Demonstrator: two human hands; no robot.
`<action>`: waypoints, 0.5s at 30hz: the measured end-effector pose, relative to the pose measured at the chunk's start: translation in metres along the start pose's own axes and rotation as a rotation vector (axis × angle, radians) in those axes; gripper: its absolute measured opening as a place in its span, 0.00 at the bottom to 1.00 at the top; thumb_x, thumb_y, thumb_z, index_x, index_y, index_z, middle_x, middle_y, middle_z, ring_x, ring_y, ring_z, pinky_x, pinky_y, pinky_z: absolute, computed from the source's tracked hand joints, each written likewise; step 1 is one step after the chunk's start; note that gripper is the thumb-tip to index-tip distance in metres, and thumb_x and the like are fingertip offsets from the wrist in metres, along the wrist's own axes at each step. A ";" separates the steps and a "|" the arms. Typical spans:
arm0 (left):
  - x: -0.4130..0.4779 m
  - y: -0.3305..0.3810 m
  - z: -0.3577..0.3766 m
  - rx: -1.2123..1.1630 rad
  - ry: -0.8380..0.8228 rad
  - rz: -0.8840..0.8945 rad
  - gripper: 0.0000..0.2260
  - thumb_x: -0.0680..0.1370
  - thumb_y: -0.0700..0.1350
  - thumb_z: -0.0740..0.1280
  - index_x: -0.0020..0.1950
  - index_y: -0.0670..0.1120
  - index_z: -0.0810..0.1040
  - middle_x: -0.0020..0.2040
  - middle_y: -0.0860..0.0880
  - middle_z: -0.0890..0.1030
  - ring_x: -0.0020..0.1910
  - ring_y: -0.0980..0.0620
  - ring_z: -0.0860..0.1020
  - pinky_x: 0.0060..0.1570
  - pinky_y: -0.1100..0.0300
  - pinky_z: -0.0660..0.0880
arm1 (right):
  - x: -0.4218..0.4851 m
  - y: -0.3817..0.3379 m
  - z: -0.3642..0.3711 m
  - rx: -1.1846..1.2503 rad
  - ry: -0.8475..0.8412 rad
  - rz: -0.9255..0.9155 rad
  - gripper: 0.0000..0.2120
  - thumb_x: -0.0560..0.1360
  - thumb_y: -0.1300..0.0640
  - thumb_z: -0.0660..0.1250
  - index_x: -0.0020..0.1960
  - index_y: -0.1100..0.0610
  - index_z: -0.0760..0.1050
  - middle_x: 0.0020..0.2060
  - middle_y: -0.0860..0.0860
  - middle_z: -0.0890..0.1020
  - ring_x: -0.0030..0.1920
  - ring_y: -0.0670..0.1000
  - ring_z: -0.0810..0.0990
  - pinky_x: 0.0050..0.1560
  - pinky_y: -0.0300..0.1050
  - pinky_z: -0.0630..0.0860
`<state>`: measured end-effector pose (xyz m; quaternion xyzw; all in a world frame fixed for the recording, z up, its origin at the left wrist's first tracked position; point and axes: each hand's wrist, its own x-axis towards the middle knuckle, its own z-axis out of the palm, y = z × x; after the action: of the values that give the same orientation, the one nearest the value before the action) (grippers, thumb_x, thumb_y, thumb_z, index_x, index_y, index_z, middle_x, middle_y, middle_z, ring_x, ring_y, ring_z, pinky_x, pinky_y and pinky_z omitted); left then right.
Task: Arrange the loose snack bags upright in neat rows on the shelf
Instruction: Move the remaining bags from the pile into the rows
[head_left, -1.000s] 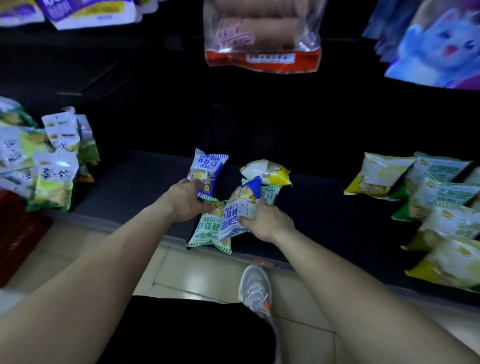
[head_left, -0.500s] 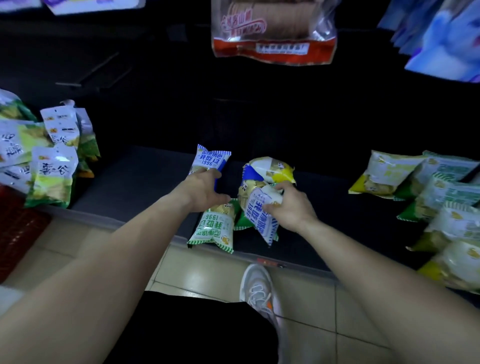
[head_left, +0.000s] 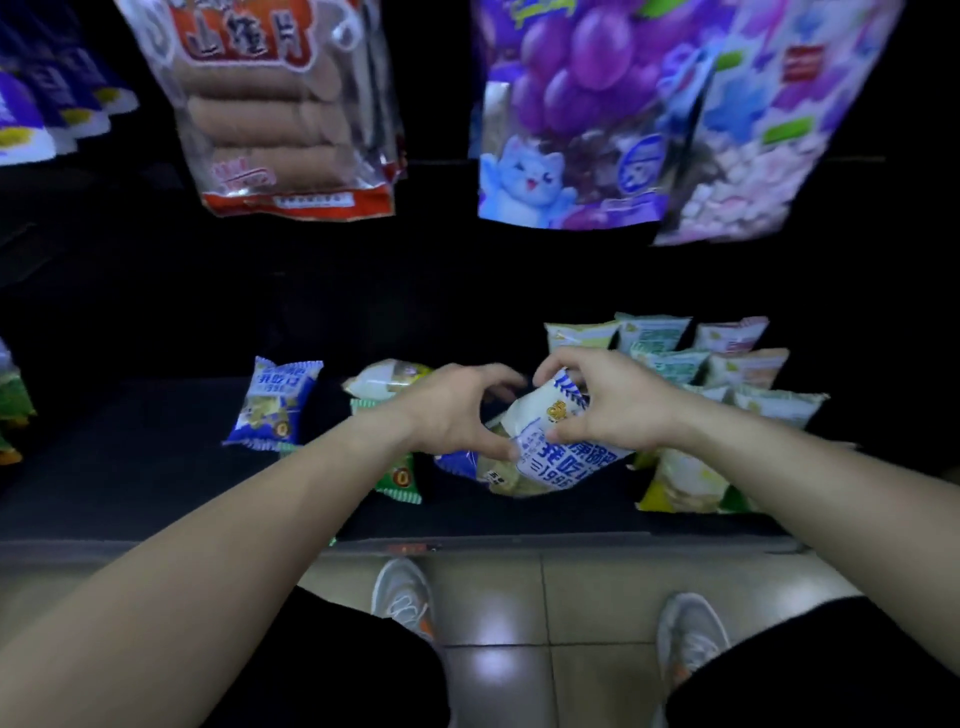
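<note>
Both my hands hold one blue-and-white snack bag (head_left: 550, 457) above the dark bottom shelf (head_left: 130, 467). My left hand (head_left: 457, 410) pinches its left side and my right hand (head_left: 613, 405) grips its top and right side. Another blue bag (head_left: 272, 402) stands alone at the left. A yellow-white bag (head_left: 382, 379) and a green bag (head_left: 400, 478) lie partly hidden behind my left wrist. Neat rows of pale green and yellow bags (head_left: 670, 358) stand to the right of my hands.
Large bags hang from above: a red-trimmed biscuit bag (head_left: 291, 119) and purple grape bags (head_left: 576, 114). More packets sit at the far left edge (head_left: 10, 400). The shelf's front lip (head_left: 519, 545) runs above the tiled floor, where my shoes (head_left: 402, 597) stand.
My left hand let go of the blue bag at the left and joined my right hand on the other blue bag, which moved right toward the rows. The view shifted right and up.
</note>
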<state>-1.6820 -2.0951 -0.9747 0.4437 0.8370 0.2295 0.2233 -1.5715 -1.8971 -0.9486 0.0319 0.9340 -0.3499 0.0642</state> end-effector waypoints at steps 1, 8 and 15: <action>0.006 0.010 0.006 -0.026 -0.022 0.018 0.34 0.62 0.60 0.78 0.66 0.58 0.72 0.56 0.61 0.80 0.54 0.66 0.76 0.54 0.65 0.72 | -0.008 0.009 -0.002 0.022 0.026 -0.007 0.21 0.66 0.53 0.80 0.53 0.45 0.73 0.44 0.42 0.84 0.44 0.39 0.82 0.39 0.42 0.81; 0.037 0.045 0.033 -0.001 -0.002 0.069 0.21 0.66 0.61 0.76 0.56 0.58 0.76 0.45 0.60 0.82 0.44 0.62 0.79 0.47 0.54 0.78 | -0.039 0.058 -0.016 0.178 0.142 -0.023 0.21 0.67 0.49 0.79 0.55 0.42 0.73 0.50 0.41 0.82 0.53 0.38 0.80 0.47 0.43 0.80; 0.055 0.043 0.042 -0.274 -0.007 0.018 0.21 0.67 0.55 0.78 0.55 0.52 0.78 0.51 0.56 0.84 0.49 0.57 0.83 0.51 0.50 0.80 | -0.053 0.094 -0.039 -0.020 0.109 0.110 0.39 0.63 0.38 0.79 0.70 0.45 0.69 0.58 0.41 0.76 0.56 0.43 0.77 0.48 0.37 0.72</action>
<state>-1.6579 -2.0190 -0.9920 0.4176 0.7929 0.3419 0.2828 -1.5129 -1.8012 -0.9726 0.1017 0.9365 -0.3341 0.0326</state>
